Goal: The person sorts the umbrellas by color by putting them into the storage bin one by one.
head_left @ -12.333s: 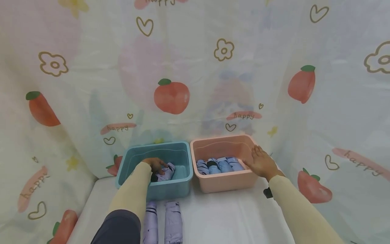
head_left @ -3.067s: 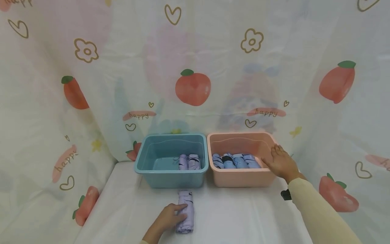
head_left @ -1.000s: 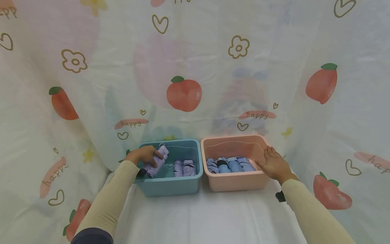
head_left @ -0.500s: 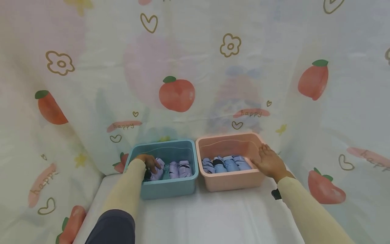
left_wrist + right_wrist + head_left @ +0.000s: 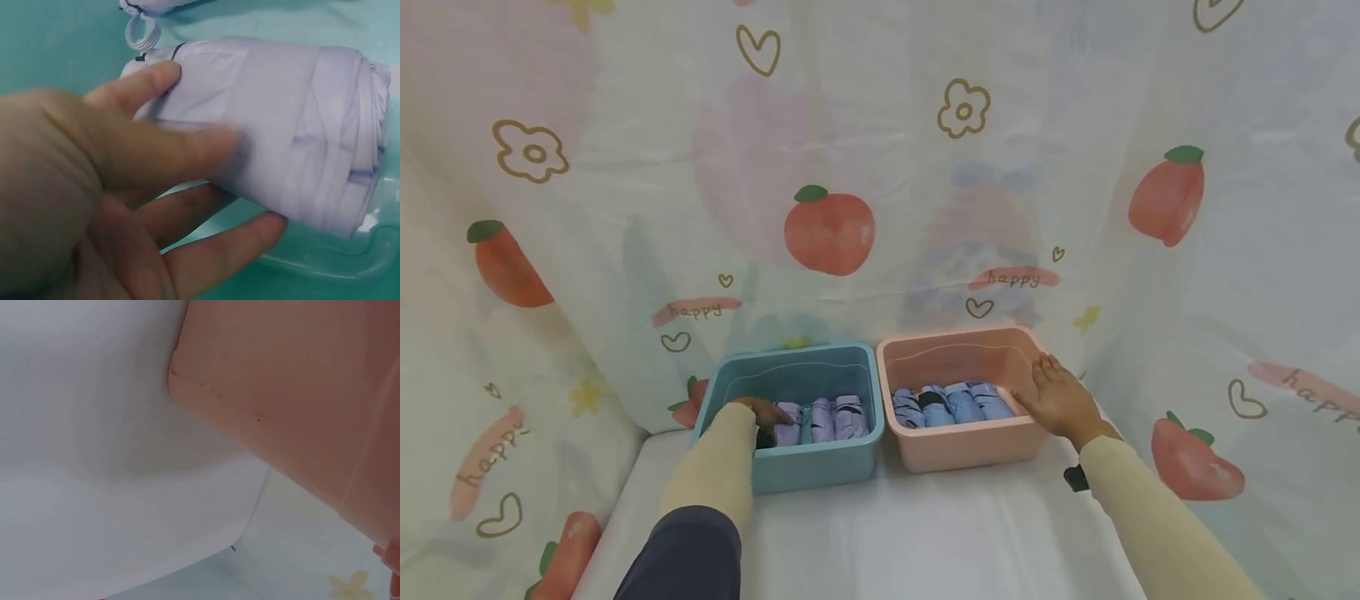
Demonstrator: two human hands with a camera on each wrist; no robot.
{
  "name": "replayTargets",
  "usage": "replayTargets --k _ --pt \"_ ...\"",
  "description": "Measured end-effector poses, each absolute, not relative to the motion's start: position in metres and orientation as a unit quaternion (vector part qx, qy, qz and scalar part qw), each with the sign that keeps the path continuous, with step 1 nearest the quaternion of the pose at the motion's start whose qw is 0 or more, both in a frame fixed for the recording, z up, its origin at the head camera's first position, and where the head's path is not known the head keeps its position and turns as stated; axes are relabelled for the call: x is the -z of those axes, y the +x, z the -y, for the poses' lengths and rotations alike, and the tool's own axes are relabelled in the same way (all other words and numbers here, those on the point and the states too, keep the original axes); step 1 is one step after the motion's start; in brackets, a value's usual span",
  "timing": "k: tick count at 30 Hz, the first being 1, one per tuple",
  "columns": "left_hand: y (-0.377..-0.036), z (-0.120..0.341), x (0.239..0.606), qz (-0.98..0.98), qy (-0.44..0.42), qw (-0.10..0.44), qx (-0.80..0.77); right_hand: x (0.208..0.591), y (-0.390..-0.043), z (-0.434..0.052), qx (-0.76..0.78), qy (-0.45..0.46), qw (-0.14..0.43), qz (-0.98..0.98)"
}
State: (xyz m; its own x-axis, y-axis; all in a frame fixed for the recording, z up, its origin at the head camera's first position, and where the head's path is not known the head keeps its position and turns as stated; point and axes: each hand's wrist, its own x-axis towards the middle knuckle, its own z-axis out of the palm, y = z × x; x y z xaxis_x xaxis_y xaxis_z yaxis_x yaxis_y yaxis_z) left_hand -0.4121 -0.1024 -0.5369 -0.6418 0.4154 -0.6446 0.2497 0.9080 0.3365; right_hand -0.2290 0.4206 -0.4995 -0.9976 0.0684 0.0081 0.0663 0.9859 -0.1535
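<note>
Holding the folded lilac umbrella with your left hand, fingers loosely curled round it, you have it low in the blue bin, long axis front to back. It looks light, soft-skinned, firm-cored; hold mid-body. Your right hand rests flat on the pink bin.

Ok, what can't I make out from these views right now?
- Head view: left hand fingers, hidden behind the blue bin wall and the sleeve.
- Left wrist view: the grip on the purple umbrella, blurred.
- Right wrist view: right hand cut off by the edge; only the pink bin wall shows.
</note>
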Motion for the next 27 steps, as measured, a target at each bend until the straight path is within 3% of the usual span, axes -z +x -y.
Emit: replayTargets --k 3,9,16,27 --pt "-0.411 0.095 0.532 -0.888 0.218 0.393 -0.102 0.495 -0.23 -0.423 -0.073 -0.033 0.011 0.997" --pt "-0.404 0.077 0.528 -0.878 0.131 0.422 -0.186 0.494 -0.23 -0.425 -0.082 -0.032 0.015 0.996" --pt "-0.397 0.068 0.53 -0.876 0.096 0.431 -0.193 0.502 -0.228 -0.418 -0.088 -0.035 0.007 0.996" --pt "-0.405 0.075 0.51 -0.879 0.138 0.408 -0.207 0.5 -0.235 -0.42 -0.093 -0.028 0.004 0.995"
